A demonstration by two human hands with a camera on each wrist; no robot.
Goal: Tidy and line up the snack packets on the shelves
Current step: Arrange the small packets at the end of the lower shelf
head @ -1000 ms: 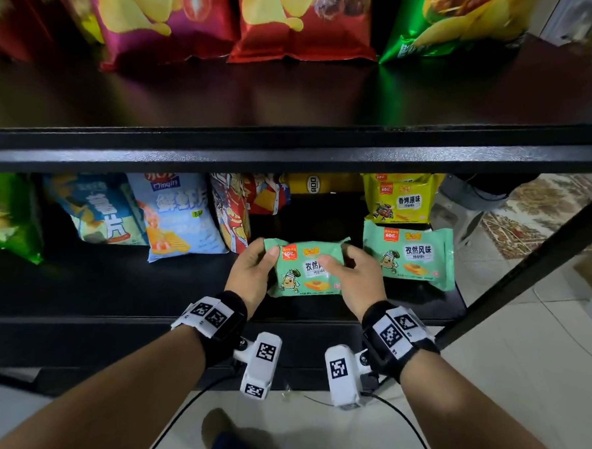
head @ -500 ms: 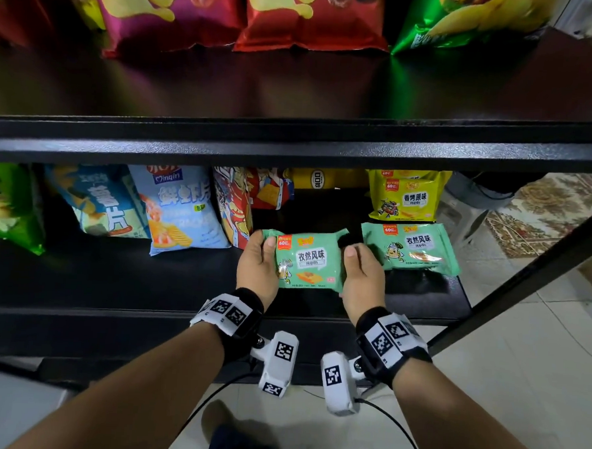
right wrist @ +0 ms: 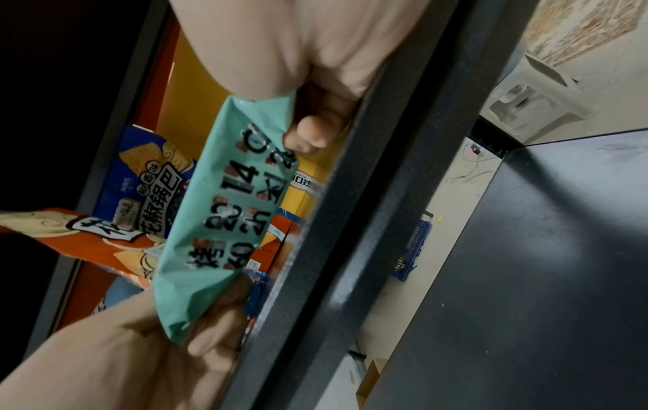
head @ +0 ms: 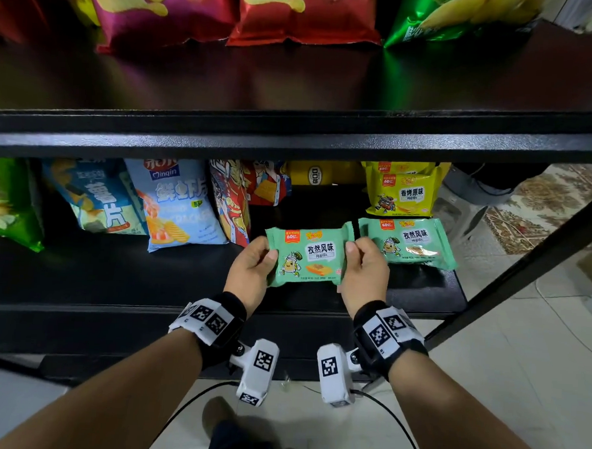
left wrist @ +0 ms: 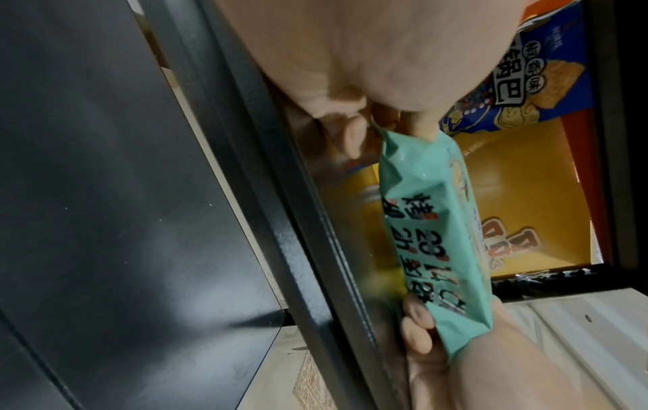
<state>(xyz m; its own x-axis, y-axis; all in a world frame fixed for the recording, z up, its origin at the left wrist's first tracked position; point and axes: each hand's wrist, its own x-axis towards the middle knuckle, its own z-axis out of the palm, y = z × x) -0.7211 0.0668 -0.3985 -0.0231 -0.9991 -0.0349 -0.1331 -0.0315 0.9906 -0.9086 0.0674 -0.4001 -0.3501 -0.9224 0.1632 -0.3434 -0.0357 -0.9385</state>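
Currently both hands hold one mint-green packet (head: 308, 256) over the lower shelf (head: 113, 276), its long axis running from 9 to 3 o'clock, printed face up and text upright to the viewer. The left hand (head: 251, 270) pinches its 9 o'clock end, the right hand (head: 364, 272) its 3 o'clock end, each grip closed on the wrapper. A matching green packet (head: 408, 242) lies just beside it at 3 o'clock, with a yellow packet (head: 404, 192) behind at 1 o'clock.

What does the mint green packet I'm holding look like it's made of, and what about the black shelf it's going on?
Green packet: thin plastic film, probably, matte outside; it creases at the crimped ends where the left hand and right hand pinch it. Shelf: the front rail looks like painted metal with a fine texture; the smooth board could be laminate.
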